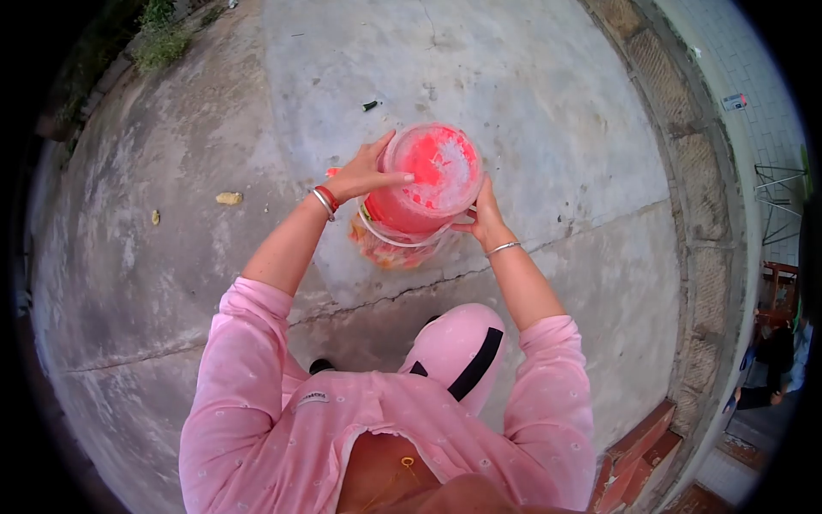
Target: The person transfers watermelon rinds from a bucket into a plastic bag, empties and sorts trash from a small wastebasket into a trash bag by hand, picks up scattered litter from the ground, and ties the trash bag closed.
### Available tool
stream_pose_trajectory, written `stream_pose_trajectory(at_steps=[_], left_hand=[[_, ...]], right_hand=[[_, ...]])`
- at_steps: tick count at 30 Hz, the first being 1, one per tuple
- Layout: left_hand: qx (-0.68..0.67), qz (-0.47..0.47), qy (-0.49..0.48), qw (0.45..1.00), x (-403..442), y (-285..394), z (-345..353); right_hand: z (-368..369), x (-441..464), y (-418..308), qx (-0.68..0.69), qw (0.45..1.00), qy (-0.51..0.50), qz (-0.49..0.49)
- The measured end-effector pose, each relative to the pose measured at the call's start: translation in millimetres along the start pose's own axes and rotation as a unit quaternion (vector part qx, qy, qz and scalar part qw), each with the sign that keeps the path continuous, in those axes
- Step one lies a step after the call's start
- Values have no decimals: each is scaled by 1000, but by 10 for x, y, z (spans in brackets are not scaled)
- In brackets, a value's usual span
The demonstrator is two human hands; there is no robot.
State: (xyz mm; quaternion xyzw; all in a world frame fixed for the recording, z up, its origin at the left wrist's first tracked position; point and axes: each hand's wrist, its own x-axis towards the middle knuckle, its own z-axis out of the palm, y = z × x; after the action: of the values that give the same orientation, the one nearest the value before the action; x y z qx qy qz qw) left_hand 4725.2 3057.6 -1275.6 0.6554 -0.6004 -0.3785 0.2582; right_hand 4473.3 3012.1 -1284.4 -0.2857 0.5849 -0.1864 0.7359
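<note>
Between my hands is a translucent red plastic bucket (441, 163), its round, white-smeared face turned up toward me. I cannot tell whether that face is a lid or the bottom. A thin white bail handle (377, 233) curves around its lower left side. My left hand (366, 176) grips the left side, thumb laid across the upper rim. My right hand (486, 218) holds the lower right side, its fingers partly hidden behind the bucket. Just beneath is a clear plastic bag (398, 254) with orange and yellowish contents, mostly covered by the bucket.
Cracked concrete ground (556, 111) surrounds me. Small yellowish scraps (229, 198) lie to the left, and a dark green piece (370, 105) lies beyond the bucket. A stone kerb (706, 283) runs along the right, with red bricks (638, 454) nearby. A person (775, 360) is at the far right.
</note>
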Motion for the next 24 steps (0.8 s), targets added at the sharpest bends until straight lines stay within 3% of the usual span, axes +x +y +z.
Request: stream_pose_trajectory(at_steps=[3,6,12,15,18,24], left_hand=[[-105,-47,-30,993,-8,100,-10],[-180,-159,-94,966,-27,151,-143],[-201,-121,-62,970,-3,142,-120],[-185,-42,8,982,-56,243,-260],[-293,-22,-17,956,-278,691,-553],[-333,-34,20,942,-710,859,-673]], right_hand=[[-63,0,7,-6,999,-11,48],[-126,32,40,-20,997,-23,74],[-20,-58,36,-33,999,0,-16],[-10,-276,-55,-12,996,-32,-80],[-15,-666,-234,-32,993,-60,-94],[33,-1326,-498,-109,980,-37,-163]])
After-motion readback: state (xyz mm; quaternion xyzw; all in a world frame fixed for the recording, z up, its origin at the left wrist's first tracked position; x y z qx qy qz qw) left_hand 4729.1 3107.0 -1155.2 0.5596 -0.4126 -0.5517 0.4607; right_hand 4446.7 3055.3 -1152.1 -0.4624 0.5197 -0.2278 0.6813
